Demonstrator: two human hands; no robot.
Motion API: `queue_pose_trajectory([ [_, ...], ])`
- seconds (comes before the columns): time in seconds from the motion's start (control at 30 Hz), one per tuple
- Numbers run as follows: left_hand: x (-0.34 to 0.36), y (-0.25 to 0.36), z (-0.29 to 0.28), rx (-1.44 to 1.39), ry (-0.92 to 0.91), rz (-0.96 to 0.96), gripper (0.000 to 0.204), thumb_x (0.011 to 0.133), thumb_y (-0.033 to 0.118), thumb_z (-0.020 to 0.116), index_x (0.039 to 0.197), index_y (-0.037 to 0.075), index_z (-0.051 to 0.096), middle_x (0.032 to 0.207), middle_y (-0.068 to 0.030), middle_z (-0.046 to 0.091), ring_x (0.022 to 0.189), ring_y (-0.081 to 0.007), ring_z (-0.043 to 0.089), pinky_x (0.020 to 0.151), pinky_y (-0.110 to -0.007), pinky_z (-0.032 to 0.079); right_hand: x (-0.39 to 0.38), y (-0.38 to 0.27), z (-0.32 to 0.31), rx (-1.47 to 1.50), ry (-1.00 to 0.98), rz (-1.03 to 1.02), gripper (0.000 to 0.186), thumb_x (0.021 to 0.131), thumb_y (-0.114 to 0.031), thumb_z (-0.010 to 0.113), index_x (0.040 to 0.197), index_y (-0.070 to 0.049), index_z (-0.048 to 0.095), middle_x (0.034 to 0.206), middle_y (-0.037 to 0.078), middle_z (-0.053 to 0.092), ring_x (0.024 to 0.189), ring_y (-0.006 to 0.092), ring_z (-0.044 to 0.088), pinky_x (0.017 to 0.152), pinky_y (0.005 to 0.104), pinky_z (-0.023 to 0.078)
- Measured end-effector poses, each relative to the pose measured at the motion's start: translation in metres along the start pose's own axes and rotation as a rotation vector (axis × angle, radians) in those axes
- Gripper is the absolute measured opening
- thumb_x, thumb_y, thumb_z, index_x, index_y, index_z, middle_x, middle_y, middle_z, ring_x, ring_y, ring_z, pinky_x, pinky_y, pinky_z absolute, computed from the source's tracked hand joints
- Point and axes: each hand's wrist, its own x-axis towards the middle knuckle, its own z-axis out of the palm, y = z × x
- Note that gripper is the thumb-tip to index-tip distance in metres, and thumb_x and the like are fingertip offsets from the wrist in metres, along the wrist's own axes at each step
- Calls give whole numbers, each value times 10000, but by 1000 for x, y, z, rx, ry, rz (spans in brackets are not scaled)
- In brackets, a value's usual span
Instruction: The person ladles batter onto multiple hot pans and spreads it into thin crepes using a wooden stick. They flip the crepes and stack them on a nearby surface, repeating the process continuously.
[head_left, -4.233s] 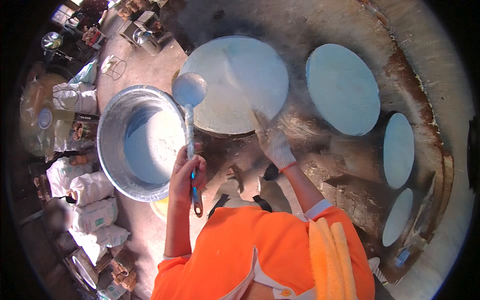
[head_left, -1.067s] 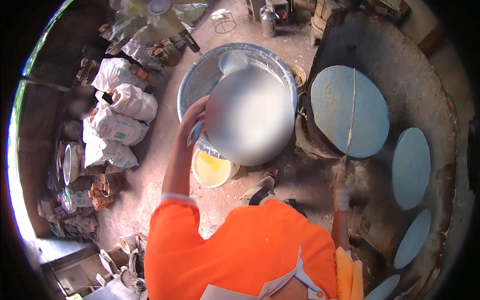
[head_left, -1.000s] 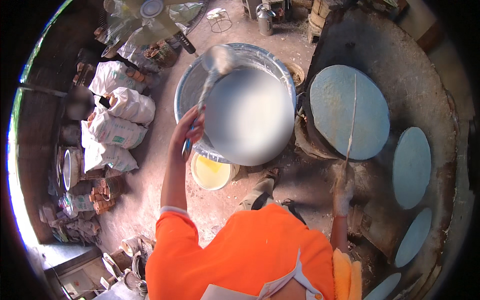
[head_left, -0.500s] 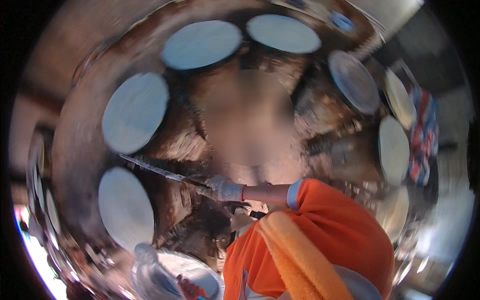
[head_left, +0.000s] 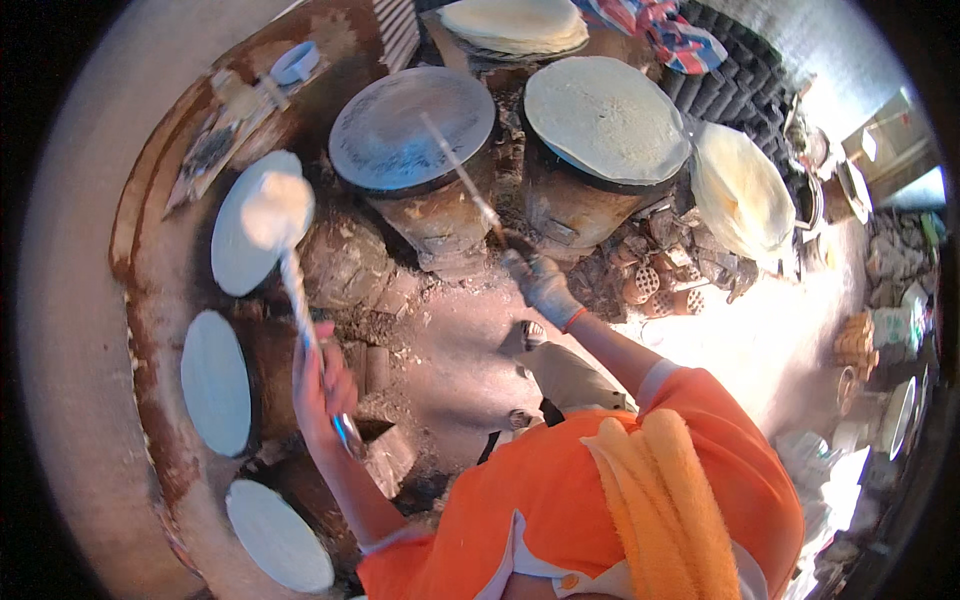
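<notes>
Over the far dark griddle (head_left: 385, 135), a thin stick (head_left: 463, 178).
Gloved right hand (head_left: 546, 288) grips its near end; at left, the left hand (head_left: 324, 385) clasps a ladle (head_left: 297, 288) before a pale-coated plate (head_left: 240, 248).

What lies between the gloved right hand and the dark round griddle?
In the head view, a long thin tool reaches from the right hand to the dark griddle; contact is unclear.

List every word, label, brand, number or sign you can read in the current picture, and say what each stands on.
None can be read.
Pale sack at the right edge: any print is too small and blurred.
Ladle in the left hand and thin tool in the right hand: no lettering visible.
</notes>
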Motion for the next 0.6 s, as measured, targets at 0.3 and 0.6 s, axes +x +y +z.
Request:
queue_pose_trajectory([
  [0.3,254,-13,97,64,-195,-285,238,952,225,370,1044,42,492,589,43,371,366,-13,300,337,-177,273,83,31,-48,302,181,351,373,903,-357,464,977,-2,553,786,90,594,665,132,545,584,269,438],
  [0.6,406,-81,52,1702,-79,321,186,904,214,405,962,44,453,757,-188,570,630,-351,562,526,-445,444,116,-41,-12,103,125,159,359,898,-218,476,1193,-14,490,1070,68,583,930,159,547,816,265,420],
])
